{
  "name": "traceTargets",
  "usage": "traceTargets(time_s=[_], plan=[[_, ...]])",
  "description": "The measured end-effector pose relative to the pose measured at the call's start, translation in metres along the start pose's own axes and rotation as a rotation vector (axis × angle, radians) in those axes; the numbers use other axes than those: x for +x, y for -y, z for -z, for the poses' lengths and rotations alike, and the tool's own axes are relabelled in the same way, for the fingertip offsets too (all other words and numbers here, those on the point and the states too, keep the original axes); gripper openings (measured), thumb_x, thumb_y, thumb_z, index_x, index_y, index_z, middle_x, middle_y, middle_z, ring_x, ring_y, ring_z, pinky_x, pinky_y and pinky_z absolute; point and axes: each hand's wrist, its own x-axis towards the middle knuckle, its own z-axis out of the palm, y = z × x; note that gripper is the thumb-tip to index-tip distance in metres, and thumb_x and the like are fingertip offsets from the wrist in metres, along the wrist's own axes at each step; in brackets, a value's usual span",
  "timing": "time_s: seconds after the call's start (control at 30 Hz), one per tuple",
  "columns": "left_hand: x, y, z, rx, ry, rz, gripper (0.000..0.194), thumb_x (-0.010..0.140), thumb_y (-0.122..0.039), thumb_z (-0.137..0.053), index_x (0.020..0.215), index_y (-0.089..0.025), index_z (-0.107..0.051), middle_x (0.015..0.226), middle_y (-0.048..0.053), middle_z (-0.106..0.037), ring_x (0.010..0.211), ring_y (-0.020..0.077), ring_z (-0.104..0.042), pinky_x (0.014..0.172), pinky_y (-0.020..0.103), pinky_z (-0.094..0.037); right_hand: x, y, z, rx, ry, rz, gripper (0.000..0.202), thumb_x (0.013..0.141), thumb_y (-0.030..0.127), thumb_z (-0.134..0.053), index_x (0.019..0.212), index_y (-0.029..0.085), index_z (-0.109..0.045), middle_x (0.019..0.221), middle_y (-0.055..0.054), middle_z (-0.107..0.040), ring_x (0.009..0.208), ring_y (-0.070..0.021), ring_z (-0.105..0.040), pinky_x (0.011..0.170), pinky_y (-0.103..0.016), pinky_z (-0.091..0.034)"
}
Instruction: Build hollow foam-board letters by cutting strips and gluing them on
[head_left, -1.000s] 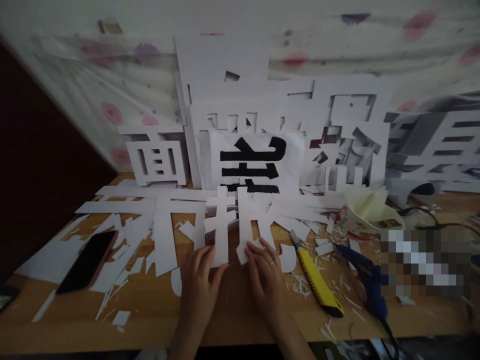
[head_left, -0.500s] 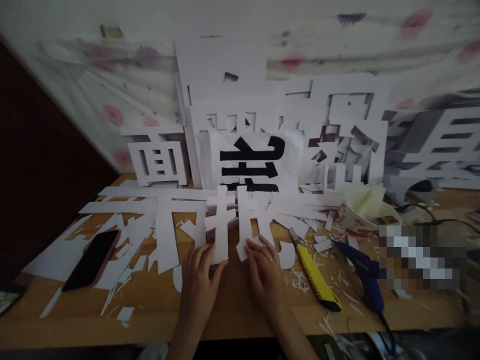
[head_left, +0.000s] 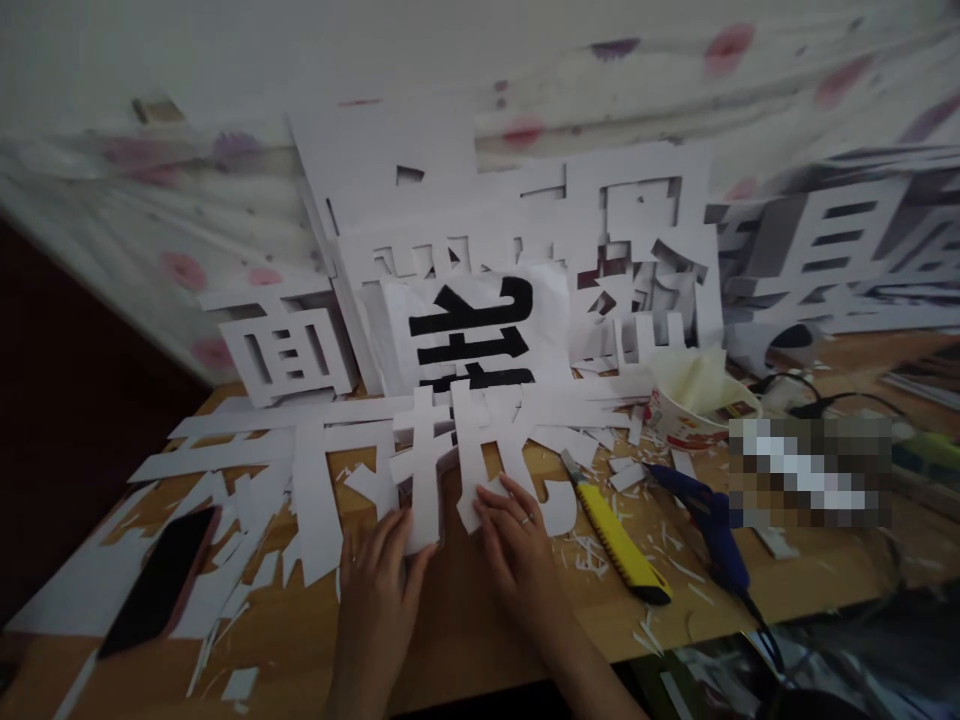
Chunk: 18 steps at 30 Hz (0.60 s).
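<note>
My left hand (head_left: 381, 590) has its thumb and fingers closed around the foot of a tall white cut-out character piece (head_left: 425, 470) with crossbars. Beside it, across a narrow gap, is a second white cut-out character piece (head_left: 471, 440) with a curved right stroke. My right hand (head_left: 517, 545), a ring on one finger, grips this piece near its lower end with bent fingers; its thumb is partly hidden. Behind both pieces leans a white sheet printed with a black character (head_left: 472, 330). A yellow utility knife (head_left: 619, 540), its blade out, lies right of my right hand.
A blue glue gun (head_left: 705, 525) and a paper tub (head_left: 686, 410) stand at the right. The phone (head_left: 159, 580) lies on white offcuts (head_left: 247, 500) at the left. Cut-out boards (head_left: 289, 345) lean along the back of the wooden table (head_left: 450, 640), with scraps scattered about.
The view has tilted and turned right, so the scene sits farther left. Both hands remain on the two white pieces, which keep nearly the same positions relative to each other.
</note>
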Motion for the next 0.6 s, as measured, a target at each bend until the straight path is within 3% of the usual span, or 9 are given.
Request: traceTargets(time_s=[0.17,0.6], plan=[[-0.0014,0.0032,-0.0028,0.018,0.045,0.036,0.046,0.100,-0.052,-0.036,0.120,-0.020,-0.060,0.117,0.012,-0.072,0.108,0.0308,-0.068,0.103,0.063,-0.045,-0.0005,-0.0009,0.0009,0.004,0.014,-0.009,0.029,0.096,0.010,-0.050,0.119,0.023,-0.063,0.125,-0.006,-0.068,0.135,-0.0255,-0.046,0.106,-0.051,-0.049],[-0.0023,0.0043,-0.0036,-0.077,0.107,0.123,0.047,0.096,-0.054,-0.043,0.120,-0.019,-0.064,0.120,0.013,-0.071,0.112,0.0324,-0.066,0.105,0.064,-0.043,0.0001,0.0002,0.0016,0.014,-0.002,0.009,0.029,0.096,0.009,-0.049,0.119,0.021,-0.063,0.124,-0.007,-0.069,0.134,-0.0262,-0.047,0.106,-0.052,-0.050]])
